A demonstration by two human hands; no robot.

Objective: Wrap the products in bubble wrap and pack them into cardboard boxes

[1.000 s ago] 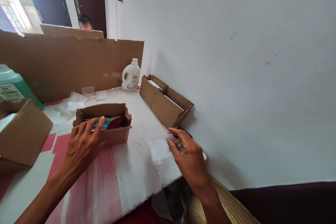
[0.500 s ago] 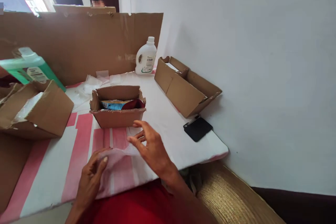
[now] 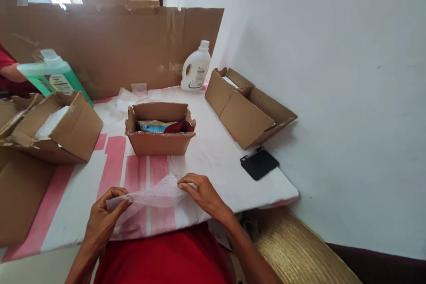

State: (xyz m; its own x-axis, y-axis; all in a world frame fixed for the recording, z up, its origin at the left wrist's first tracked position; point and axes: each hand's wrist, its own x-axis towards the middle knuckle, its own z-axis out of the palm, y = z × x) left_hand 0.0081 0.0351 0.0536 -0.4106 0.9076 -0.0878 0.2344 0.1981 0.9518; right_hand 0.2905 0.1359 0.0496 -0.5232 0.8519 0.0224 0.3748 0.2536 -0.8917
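A clear sheet of bubble wrap stretches between my two hands, low over the near edge of the table. My left hand pinches its left end between thumb and fingers. At the other end, my right hand is closed on the right corner. Just beyond the sheet stands an open cardboard box, apart from both hands. Inside it lie a blue-and-tan packet and a dark red item, their lower parts hidden by the front wall.
More cardboard boxes stand at left and right. A green-liquid bottle, a white jug and loose plastic wrap are farther back. A black flat object lies near the right edge. Behind the cardboard panel is a person.
My right hand was apart with fingers spread; it has come down and taken hold of the bubble wrap. The sheet is now drawn out between both hands. The view has shifted slightly left.
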